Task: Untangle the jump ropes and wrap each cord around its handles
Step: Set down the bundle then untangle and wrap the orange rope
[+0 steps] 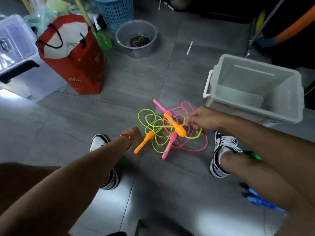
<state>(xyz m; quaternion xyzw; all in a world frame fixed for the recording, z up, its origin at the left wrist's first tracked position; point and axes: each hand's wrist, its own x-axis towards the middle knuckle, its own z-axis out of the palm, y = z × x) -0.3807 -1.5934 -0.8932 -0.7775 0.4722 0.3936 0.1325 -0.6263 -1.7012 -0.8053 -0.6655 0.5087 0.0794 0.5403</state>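
Observation:
Two jump ropes lie tangled on the grey floor between my feet. One has a yellow-green cord (150, 123) and orange handles, one handle (175, 126) in the middle of the tangle and the other (142, 144) at its left. The other rope has a pink cord (192, 147) and pink handles (159, 105) (168, 147). My right hand (201, 121) pinches the yellow-green cord at the right side of the tangle, beside the middle orange handle. My left hand (135, 135) grips the top of the left orange handle.
An empty white plastic bin (255, 87) lies tipped at the right, just behind my right hand. A red paper bag (73, 62), a grey basin (136, 38), a blue basket (115, 11) and a clear storage box (15, 43) stand at the back left.

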